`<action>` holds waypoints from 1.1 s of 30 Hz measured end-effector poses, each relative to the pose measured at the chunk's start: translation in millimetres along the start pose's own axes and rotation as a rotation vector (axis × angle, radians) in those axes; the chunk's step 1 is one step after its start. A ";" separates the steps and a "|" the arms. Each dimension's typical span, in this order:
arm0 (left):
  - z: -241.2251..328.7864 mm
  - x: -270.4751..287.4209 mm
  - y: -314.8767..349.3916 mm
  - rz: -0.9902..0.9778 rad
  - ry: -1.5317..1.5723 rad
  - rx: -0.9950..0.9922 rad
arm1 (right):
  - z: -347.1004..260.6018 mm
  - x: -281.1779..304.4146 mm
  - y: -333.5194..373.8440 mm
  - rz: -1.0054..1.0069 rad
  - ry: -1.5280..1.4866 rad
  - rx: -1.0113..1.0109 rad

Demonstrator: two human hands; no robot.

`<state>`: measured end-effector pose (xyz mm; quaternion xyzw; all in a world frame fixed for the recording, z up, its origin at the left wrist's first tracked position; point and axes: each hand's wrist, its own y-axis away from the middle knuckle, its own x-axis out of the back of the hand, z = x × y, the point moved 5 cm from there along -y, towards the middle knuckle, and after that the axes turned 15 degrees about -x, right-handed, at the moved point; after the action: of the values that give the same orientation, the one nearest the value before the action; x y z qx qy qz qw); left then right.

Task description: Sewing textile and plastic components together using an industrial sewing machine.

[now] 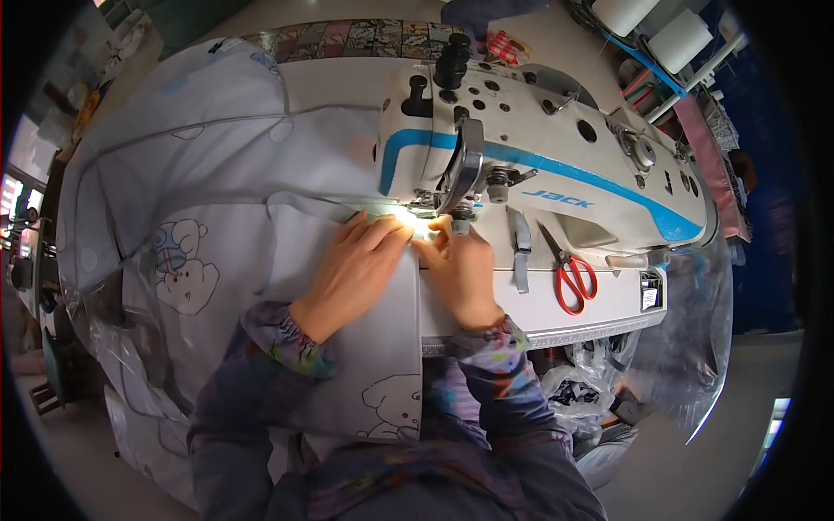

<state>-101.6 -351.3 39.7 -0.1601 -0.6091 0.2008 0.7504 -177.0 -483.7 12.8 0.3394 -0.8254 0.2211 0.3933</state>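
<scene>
Pale grey fabric (300, 247) with cartoon bear prints spreads over the left of the sewing table and hangs down its front. My left hand (352, 269) lies on it, fingers stretched toward the lit needle area of a white and blue sewing machine (573, 161). Just right of the light, my right hand (462, 271) has its fingers curled, with thumb and forefinger closed at the fabric's edge. Both sets of fingertips are close together by the presser foot. Glare and the fingers hide the exact stitching spot.
Red-handled scissors (573, 282) and a short grey strip (521, 256) lie right of my right hand. White thread cones (682, 39) stand at the back right. Clear plastic bags (578, 391) sit below the table's front edge (556, 334). A patterned cloth (347, 39) lies along the far side.
</scene>
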 end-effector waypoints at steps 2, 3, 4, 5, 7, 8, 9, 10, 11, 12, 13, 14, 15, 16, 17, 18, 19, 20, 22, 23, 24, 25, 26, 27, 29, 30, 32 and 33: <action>-3.0 -3.3 4.9 -0.002 0.015 0.007 | 7.9 16.2 6.9 0.108 -0.232 -0.040; -3.7 -4.3 6.3 -0.007 0.025 0.010 | 7.4 19.2 10.1 0.111 -0.252 -0.002; -3.7 -4.4 7.1 -0.001 0.024 0.008 | 7.7 19.7 10.8 0.110 -0.250 -0.002; -3.3 -3.8 7.4 0.011 0.008 0.011 | 2.7 20.6 13.1 0.134 -0.224 0.098; -2.0 -3.7 6.9 0.024 -0.009 0.013 | -3.6 18.2 13.8 0.159 -0.198 0.198; -0.7 -3.7 6.2 0.022 -0.045 -0.003 | -8.0 15.0 12.9 0.171 -0.136 0.261; -0.1 -3.6 5.8 0.016 -0.078 -0.014 | -10.6 11.2 12.2 0.160 -0.051 0.295; 0.2 -3.0 5.7 0.023 -0.083 -0.021 | -12.3 11.6 11.5 0.185 -0.073 0.327; -0.1 -3.7 5.6 0.003 -0.090 -0.017 | -11.4 8.4 8.9 0.141 -0.042 0.287; -0.6 -4.0 5.9 -0.018 -0.096 -0.013 | -10.0 5.9 6.7 0.096 -0.012 0.246; -0.5 -3.5 5.8 -0.018 -0.096 -0.013 | -10.6 6.2 5.6 0.096 -0.012 0.247; -0.2 -2.2 5.6 -0.006 -0.110 -0.019 | -9.2 5.6 4.2 0.061 -0.025 0.202; -0.1 -2.1 5.2 -0.018 -0.121 -0.013 | -8.1 5.0 2.3 0.026 -0.036 0.159; 0.6 -0.5 4.1 0.010 -0.126 -0.026 | -9.0 5.8 1.8 0.029 -0.035 0.160; -0.2 -0.7 3.6 0.002 -0.103 -0.001 | -9.1 7.0 1.2 0.039 -0.042 0.140; -0.9 -1.8 2.6 -0.017 -0.083 0.020 | -9.5 8.4 0.7 0.064 -0.050 0.130; -1.6 -1.2 1.4 -0.004 -0.079 0.024 | -9.7 7.7 0.6 0.050 -0.047 0.121; -2.5 -1.7 0.2 -0.011 -0.095 0.028 | -10.0 7.7 0.5 0.061 -0.029 0.120; -5.4 -3.3 -1.9 -0.015 -0.111 0.029 | -9.2 7.3 1.0 0.075 -0.009 0.120; -7.1 -4.1 -2.7 -0.007 -0.100 0.026 | -7.5 8.2 1.2 0.085 -0.037 0.105; -9.7 -5.4 -3.1 -0.009 -0.089 0.030 | -5.3 9.3 1.7 0.096 -0.065 0.091; -11.1 -5.8 -3.6 0.002 -0.086 0.019 | -3.8 10.0 2.3 0.099 -0.063 0.089; -12.7 -6.3 -4.1 0.010 -0.079 0.011 | -2.9 10.5 3.6 0.075 -0.090 0.102; -14.3 -6.9 -4.8 0.007 -0.076 0.005 | -2.1 11.5 5.1 0.052 -0.114 0.111; -18.1 -7.0 -8.0 0.002 -0.062 -0.002 | 0.5 15.0 9.3 -0.011 -0.142 0.090; -20.0 -6.8 -10.1 -0.012 -0.055 0.001 | 1.9 16.4 12.7 -0.080 -0.166 0.069; -24.1 -3.3 -13.8 -0.011 -0.027 0.002 | -2.3 26.2 23.1 -0.137 -0.251 0.173; -25.5 -0.1 -13.6 0.000 0.073 -0.003 | -5.8 31.5 30.8 -0.197 -0.344 0.255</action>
<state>-75.2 -363.1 41.0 -0.1684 -0.5815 0.1938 0.7719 -211.3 -471.6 38.4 0.4978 -0.8085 0.2231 0.2207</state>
